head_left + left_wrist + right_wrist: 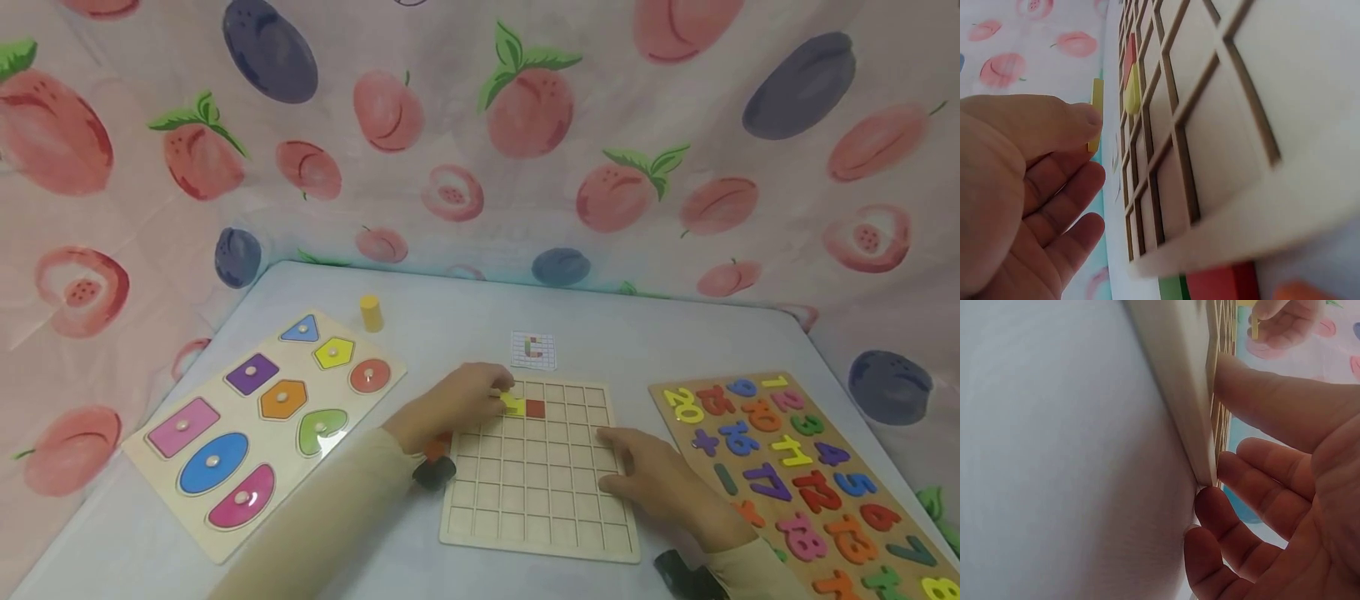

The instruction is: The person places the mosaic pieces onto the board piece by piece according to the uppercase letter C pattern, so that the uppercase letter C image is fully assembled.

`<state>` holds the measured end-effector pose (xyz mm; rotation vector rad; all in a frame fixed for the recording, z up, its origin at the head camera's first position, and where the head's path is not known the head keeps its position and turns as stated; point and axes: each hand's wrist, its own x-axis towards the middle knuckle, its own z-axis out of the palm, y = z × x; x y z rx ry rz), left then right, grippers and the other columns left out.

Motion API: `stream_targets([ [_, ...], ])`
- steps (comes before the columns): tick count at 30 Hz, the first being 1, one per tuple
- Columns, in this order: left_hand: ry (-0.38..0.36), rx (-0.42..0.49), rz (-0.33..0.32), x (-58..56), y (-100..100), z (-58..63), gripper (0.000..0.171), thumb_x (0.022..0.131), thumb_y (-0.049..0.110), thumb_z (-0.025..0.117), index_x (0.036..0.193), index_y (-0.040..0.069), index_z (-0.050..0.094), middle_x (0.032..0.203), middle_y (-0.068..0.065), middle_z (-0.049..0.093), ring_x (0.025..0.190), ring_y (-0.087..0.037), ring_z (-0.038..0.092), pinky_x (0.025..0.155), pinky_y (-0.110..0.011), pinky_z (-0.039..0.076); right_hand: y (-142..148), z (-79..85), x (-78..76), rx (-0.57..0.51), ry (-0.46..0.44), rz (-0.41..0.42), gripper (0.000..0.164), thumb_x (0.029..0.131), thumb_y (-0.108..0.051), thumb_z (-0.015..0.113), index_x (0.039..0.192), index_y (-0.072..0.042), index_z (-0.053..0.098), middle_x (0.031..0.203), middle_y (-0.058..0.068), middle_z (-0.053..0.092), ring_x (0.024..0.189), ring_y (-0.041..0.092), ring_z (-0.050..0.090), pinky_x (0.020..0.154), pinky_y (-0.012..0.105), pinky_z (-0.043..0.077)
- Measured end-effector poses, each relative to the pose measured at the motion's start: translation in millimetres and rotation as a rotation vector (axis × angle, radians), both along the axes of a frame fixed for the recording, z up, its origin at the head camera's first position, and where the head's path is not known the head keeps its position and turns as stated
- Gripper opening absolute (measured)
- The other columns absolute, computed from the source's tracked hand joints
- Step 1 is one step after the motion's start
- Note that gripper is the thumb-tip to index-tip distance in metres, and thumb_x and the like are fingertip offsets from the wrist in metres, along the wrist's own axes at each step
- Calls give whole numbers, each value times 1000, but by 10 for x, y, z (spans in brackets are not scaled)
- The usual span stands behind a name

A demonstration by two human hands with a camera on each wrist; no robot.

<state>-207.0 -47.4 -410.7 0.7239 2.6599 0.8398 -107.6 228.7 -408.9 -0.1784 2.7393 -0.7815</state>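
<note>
My left hand (468, 400) pinches a thin yellow tile (1097, 94) between thumb and forefinger, over the upper left of a wooden grid board (525, 527). Its other fingers curve loosely below the thumb in the left wrist view. Just right of those fingertips, a yellow tile (1133, 94) and a red tile (536, 409) lie side by side on the board. My right hand (651, 477) is at the board's right edge, thumb over the upper face and relaxed fingers along the side, holding nothing loose. Behind the board lies a small printed pattern card (534, 350).
Left of the board lies a knobbed shape puzzle (217, 546), with a yellow cylinder (371, 314) behind it. A number puzzle (663, 400) lies to the right. Red (1219, 284), green (1171, 287) and orange blocks (1310, 291) sit by the board's left side. Fruit-print cloth (450, 108) hangs behind.
</note>
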Motion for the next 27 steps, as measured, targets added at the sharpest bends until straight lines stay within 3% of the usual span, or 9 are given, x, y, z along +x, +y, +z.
stream_targets([
  [14,15,-17,-82,-7,244,-54,37,91,7,65,128,5,65,123,-6,67,119,-21,59,102,-33,45,0,-11,5,-1,38,21,66,82,-21,81,139,-1,55,140,23,53,130,46,47,104,61,39],
  [27,61,-24,-101,-13,444,-97,34,93,10,67,127,7,65,119,-4,67,110,-16,61,96,-29,48,15,-9,1,-4,29,18,65,82,-20,80,140,-2,55,141,21,53,131,45,46,105,60,37],
])
